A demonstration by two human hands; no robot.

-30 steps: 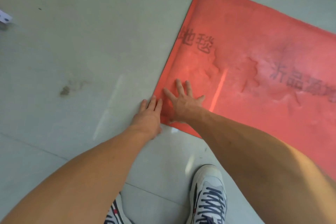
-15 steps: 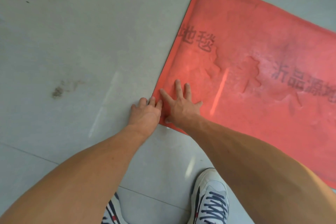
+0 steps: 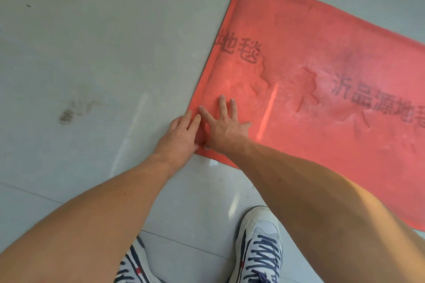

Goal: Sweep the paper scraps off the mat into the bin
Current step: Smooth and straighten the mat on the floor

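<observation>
A grey tiled floor (image 3: 92,53) fills the frame's left, and the red mat (image 3: 322,133) lies across the right. At the mat's lower-left corner the right hand (image 3: 224,127) presses flat with fingers spread. The left hand (image 3: 180,138), fingers together, touches the mat's edge.

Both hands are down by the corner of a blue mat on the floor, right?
Not quite. The mat is red, not blue, as the head view shows. The rest is right: the left hand and the right hand are both down at its near corner, on the grey floor.
</observation>
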